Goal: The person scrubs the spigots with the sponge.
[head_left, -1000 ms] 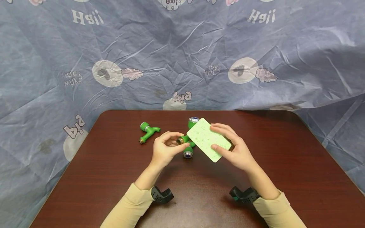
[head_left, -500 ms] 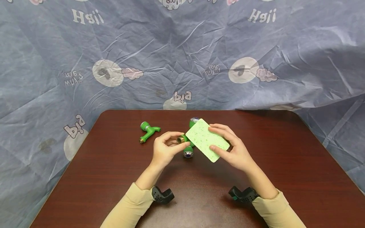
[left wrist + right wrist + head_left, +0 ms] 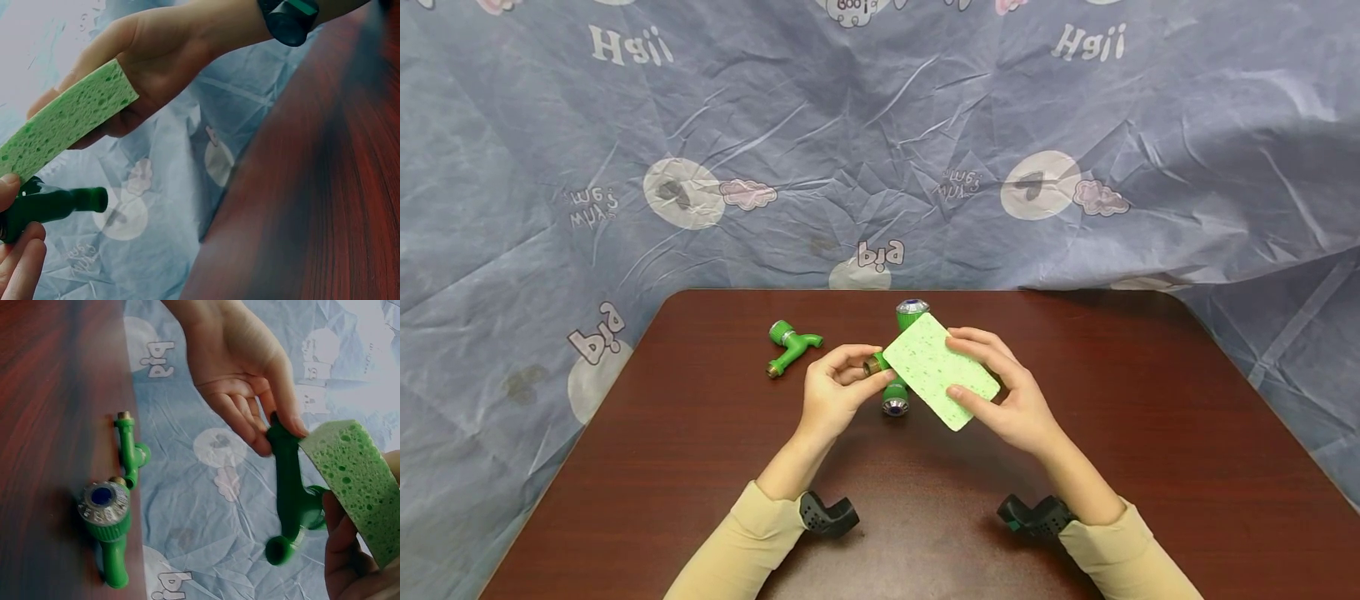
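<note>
My left hand (image 3: 835, 392) pinches a green tap (image 3: 913, 317) by its brass threaded end, above the table. My right hand (image 3: 1011, 396) holds a light green speckled sponge (image 3: 936, 371), thumb on the near face and fingers behind. In the head view the sponge hides the tap's middle. The right wrist view shows the held tap (image 3: 289, 481) with the sponge (image 3: 356, 481) against or very near its upper side; contact is hard to make out. In the left wrist view the tap (image 3: 56, 205) lies just beneath the sponge (image 3: 69, 119).
On the dark red-brown table (image 3: 700, 467) a second green tap (image 3: 793, 346) lies to the left. Another tap (image 3: 895, 402), its silver and blue knob toward me, lies below the held one. A printed blue cloth (image 3: 880, 167) hangs behind the table.
My right hand and the sponge have shifted slightly left across the held tap. The held tap's knob has risen a little. My left hand has barely moved.
</note>
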Demonstrator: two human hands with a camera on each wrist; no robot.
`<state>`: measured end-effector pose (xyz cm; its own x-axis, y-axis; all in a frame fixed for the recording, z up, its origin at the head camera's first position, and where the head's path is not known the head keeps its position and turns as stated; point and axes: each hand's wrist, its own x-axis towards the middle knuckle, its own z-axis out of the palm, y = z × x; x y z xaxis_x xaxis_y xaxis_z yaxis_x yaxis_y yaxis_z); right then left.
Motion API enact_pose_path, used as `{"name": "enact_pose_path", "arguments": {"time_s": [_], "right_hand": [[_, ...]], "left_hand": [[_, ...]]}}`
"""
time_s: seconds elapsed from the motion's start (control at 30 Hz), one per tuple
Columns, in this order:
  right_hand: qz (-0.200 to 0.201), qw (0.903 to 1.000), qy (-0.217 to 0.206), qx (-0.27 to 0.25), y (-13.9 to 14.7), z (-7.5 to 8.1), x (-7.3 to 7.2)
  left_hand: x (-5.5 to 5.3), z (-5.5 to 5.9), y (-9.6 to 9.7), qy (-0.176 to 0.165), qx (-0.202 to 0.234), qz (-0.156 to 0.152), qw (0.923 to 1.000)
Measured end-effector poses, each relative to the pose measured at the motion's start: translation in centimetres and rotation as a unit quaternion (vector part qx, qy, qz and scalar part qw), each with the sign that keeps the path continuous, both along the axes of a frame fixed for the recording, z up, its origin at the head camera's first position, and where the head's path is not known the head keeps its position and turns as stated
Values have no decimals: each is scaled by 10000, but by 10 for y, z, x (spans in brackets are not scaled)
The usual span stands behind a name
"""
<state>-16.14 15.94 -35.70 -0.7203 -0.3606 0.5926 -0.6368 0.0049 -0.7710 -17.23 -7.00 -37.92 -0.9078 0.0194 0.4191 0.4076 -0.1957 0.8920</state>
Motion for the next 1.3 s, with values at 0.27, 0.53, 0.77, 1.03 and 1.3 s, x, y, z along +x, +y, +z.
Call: {"name": "enact_pose_path", "arguments": {"time_s": [0.27, 0.53, 0.77, 1.03, 1.3], "right_hand": [[-68, 9999, 112, 58, 2, 0, -2], [-458, 9988, 141, 112, 13, 6, -6], [-522, 9986, -73, -53, 19, 9, -8], [-370, 9988, -303, -84, 30, 11, -12], [-417, 9978, -503, 71, 37, 12, -15]], "left_hand": [[-1, 2, -3, -120, 115, 16, 9999], [-3, 7, -10, -263, 421, -30, 9988], [-4, 7, -12, -487, 349, -257, 9979], [-4, 10, -15, -649, 425, -375, 9963], [-5, 9, -18, -665, 378, -484, 9959]]}}
